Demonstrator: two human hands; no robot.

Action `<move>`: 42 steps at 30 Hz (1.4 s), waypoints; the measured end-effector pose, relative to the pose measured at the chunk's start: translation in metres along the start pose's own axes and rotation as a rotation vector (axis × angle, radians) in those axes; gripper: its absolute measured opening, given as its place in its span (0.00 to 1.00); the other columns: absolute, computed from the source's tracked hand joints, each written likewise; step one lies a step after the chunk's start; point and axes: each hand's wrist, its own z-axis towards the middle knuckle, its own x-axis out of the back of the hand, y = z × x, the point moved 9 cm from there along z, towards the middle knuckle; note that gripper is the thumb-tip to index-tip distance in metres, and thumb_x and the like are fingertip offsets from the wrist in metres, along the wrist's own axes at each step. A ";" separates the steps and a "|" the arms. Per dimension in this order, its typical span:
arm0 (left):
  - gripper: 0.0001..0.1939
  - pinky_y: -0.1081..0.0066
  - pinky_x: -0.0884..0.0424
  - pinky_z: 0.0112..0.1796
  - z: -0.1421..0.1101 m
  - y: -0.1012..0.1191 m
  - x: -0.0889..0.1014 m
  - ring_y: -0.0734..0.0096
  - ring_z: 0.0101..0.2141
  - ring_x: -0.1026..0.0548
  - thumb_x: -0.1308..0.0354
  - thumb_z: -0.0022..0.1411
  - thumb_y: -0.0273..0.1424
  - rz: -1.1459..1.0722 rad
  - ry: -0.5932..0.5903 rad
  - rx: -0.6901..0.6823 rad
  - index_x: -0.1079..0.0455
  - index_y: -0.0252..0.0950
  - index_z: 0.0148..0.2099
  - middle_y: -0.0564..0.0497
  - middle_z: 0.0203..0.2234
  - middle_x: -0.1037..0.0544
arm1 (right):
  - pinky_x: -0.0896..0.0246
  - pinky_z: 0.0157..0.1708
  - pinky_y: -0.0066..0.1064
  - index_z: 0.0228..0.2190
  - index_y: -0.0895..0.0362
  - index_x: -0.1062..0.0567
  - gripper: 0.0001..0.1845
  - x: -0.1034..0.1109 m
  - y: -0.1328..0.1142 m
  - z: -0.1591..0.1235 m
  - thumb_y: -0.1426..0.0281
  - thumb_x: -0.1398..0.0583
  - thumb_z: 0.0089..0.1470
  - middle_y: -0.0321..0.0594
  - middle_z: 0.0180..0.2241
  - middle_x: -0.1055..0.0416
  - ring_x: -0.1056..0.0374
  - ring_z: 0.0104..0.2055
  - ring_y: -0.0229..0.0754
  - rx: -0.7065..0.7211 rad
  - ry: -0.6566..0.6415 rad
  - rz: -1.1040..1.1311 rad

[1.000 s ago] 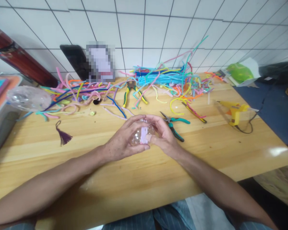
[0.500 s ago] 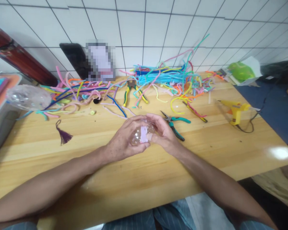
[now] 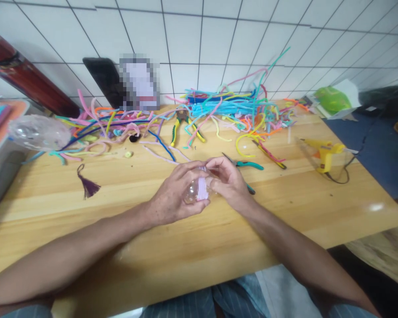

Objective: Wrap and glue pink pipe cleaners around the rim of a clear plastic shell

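Note:
A clear, rounded plastic piece, possibly a ball, sits between my hands above the table. A lilac fuzzy band wraps around its middle. My left hand is closed around the left side, its thumb below and fingers over the top. On the other side my right hand has its thumb against the piece beside the band and its fingers bent at the upper right edge. My fingers hide much of the piece. Just beyond my right hand lie teal-handled pliers, partly covered by it.
Pipe cleaners lie heaped along the wall, with yellow-green pliers among them. A yellow glue gun rests at the right. At the left are a purple tassel, a clear plastic bottle and a dark phone.
Both hands have shifted slightly right with the clear piece. My right fingers are bent more, and that hand now covers more of the teal pliers.

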 end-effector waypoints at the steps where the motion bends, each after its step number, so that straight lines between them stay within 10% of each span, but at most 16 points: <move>1: 0.29 0.48 0.27 0.63 0.000 0.000 0.000 0.48 0.66 0.28 0.31 0.66 0.35 0.004 -0.004 -0.002 0.36 0.43 0.65 0.37 0.64 0.27 | 0.29 0.58 0.44 0.41 0.48 0.27 0.16 0.000 0.001 0.000 0.66 0.33 0.50 0.37 0.45 0.24 0.25 0.51 0.47 -0.004 -0.002 -0.006; 42: 0.29 0.48 0.27 0.62 0.001 -0.002 0.001 0.48 0.65 0.28 0.31 0.67 0.35 -0.014 -0.003 0.015 0.36 0.45 0.66 0.38 0.64 0.28 | 0.30 0.60 0.45 0.44 0.49 0.25 0.16 -0.002 0.006 0.001 0.64 0.33 0.54 0.38 0.48 0.22 0.25 0.54 0.48 -0.013 -0.028 -0.022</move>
